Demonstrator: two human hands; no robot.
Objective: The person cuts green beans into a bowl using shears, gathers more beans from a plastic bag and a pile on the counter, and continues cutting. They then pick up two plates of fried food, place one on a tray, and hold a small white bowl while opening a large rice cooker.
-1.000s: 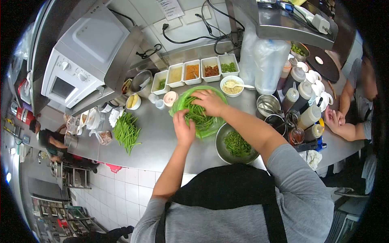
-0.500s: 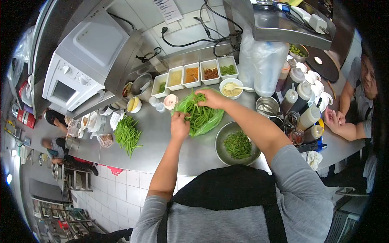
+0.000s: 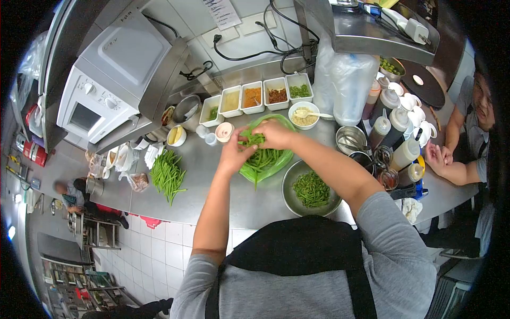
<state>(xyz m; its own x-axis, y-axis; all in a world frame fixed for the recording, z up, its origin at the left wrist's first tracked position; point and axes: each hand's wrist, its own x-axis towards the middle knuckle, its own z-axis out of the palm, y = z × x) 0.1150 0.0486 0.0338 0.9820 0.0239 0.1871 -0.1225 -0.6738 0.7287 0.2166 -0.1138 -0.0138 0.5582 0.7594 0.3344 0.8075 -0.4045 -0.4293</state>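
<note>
My left hand (image 3: 236, 153) and my right hand (image 3: 273, 134) come close together over a green plastic bag (image 3: 285, 157), both closed on a bunch of green beans (image 3: 254, 139). More green beans (image 3: 264, 159) lie in the bag under my hands, one hanging over its front edge. To the right, a steel bowl (image 3: 287, 198) holds a heap of short-cut green pieces (image 3: 312, 189). On the left, a pile of long green beans (image 3: 168, 175) rests directly on the steel counter (image 3: 212, 204).
White tubs (image 3: 274, 92) of chopped ingredients line the wall beside a bowl with a spoon (image 3: 304, 116). Squeeze bottles (image 3: 405, 154) crowd the right side. A microwave (image 3: 109, 80) sits on a shelf at left. Another person's hands (image 3: 441, 159) are at far right.
My left hand has risen and turned inward to meet the right hand around the bunch. The right hand has shifted slightly right and down.
</note>
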